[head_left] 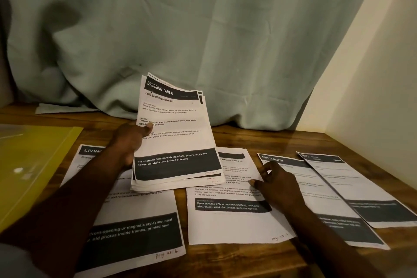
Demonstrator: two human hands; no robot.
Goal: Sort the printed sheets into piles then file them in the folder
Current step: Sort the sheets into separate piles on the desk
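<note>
My left hand (pixel 129 142) grips a stack of printed sheets (pixel 178 140) by its left edge, thumb on the top page headed "DRESSING TABLE"; the stack is tilted up off the wooden table (pixel 243 262). Under my left forearm lies a sheet headed "LIVING" (pixel 140 210). A middle pile about a suitcase (pixel 228 221) lies to its right, and my right hand (pixel 274 184) rests on its right edge with relaxed fingers. Further right lie a "MULTI-ROOM" sheet (pixel 334 214) and another sheet (pixel 365 189). A yellow folder (pixel 33 160) lies at the left.
A pale green curtain (pixel 180 29) hangs at the back and bunches onto the table's rear. A cream wall (pixel 379 74) closes off the right side. The piles cover most of the table's front.
</note>
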